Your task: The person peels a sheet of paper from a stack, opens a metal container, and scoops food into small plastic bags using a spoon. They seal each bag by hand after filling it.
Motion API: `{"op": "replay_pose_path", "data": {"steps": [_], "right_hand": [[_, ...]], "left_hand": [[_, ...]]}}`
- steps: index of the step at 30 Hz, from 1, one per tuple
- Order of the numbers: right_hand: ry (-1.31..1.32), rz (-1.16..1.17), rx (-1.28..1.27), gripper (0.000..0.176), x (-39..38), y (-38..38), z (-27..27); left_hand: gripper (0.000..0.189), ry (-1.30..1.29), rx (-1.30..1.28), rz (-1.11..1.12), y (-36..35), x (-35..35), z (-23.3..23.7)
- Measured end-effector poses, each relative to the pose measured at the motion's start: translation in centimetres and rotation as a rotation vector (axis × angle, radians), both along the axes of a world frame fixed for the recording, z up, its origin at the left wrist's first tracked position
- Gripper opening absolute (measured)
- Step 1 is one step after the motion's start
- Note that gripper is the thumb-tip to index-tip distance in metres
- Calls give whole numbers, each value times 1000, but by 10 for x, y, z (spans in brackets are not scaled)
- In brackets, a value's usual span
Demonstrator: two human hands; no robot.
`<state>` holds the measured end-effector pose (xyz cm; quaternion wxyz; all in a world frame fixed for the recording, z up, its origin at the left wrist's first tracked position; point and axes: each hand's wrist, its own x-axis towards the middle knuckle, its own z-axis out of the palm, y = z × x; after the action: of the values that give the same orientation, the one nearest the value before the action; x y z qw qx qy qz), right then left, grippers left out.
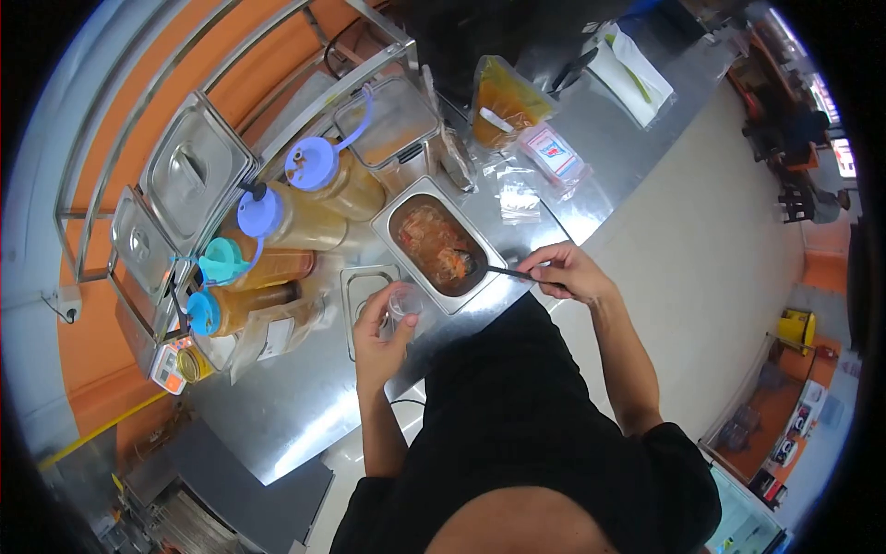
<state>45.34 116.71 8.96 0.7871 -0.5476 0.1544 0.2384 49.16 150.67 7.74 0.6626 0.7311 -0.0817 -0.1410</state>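
Note:
My right hand [569,273] is closed around the dark handle of a ladle [506,271]. The ladle's bowl end dips into a steel pan [389,242] holding a reddish-brown sauce [426,231] with orange and red shreds. To the left of the pan, my left hand [377,334] holds a small clear plastic cup [404,303] between thumb and fingers. Beneath that hand lies a steel pan lid [354,283], partly covered by it. The cup is beside the pan's near left edge, and what it contains is hard to make out.
Squeeze bottles with purple caps [312,163] and teal caps [224,260] stand at the left. Behind the pan is another steel container [392,120]. A bag of yellow-brown liquid [506,102] and a plastic packet [554,155] lie on the steel counter [305,406].

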Motion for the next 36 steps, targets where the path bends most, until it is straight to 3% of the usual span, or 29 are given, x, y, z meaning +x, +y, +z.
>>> {"op": "replay_pose_path", "data": {"steps": [8, 10, 17, 20, 22, 23, 25, 26, 28, 36], "right_hand": [[-71, -56, 66, 16, -6, 3, -18], [-92, 6, -80, 17, -5, 3, -18], [-159, 40, -117, 20, 4, 1, -10], [-146, 83, -236, 18, 10, 4, 2], [-392, 183, -547, 17, 15, 9, 14], [-392, 182, -545, 17, 17, 14, 25], [-675, 327, -984, 14, 26, 33, 57], [-673, 324, -986, 14, 30, 42, 65], [-685, 542, -1257, 12, 36, 59, 74], [-705, 569, -1375, 9, 47, 81, 45]], "left_hand": [[45, -1, -17, 11, 3, 2, -3], [45, -4, -10, 16, 3, 2, -3], [46, -103, 55, 10, 4, 12, 2], [46, -140, 80, 19, 5, 17, 5], [46, -146, 95, 25, 5, 17, 6], [46, -148, 94, 29, 5, 17, 4], [46, -150, 93, 29, 4, 16, 3], [46, -144, 87, 36, 3, 16, 3], [45, -139, 84, 34, 2, 14, 4], [45, -165, 155, 67, 10, 7, 5]]}}
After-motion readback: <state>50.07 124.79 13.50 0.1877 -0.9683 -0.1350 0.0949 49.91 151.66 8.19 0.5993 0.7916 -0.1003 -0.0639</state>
